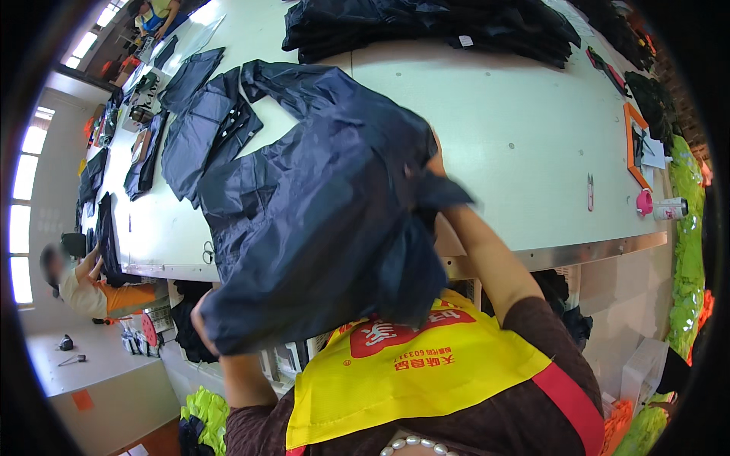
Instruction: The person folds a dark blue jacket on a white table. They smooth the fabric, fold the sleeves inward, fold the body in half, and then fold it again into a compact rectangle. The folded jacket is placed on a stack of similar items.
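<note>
A navy garment (pixel 327 182) of thin, shiny fabric spreads in front of me, partly over the table and partly lifted above its near edge. One long tube-like part reaches to the far left. At its near left corner, my left hand (pixel 204 325) grips the fabric, fingers partly behind it. My right hand (pixel 436 161) holds the garment's right side; folds cover most of its fingers, and a loose flap over the wrist is blurred. Under the garment's left end lie more folded dark garments (pixel 190 144).
The white table (pixel 509 182) carries a dark garment pile (pixel 433 26) at the back. Small thread snips (pixel 590 192), an orange frame (pixel 635 140) and a pink-lidded bottle (pixel 669 208) lie right. Scissors (pixel 207 252) rest near the front edge. Another person (pixel 87 289) works at left.
</note>
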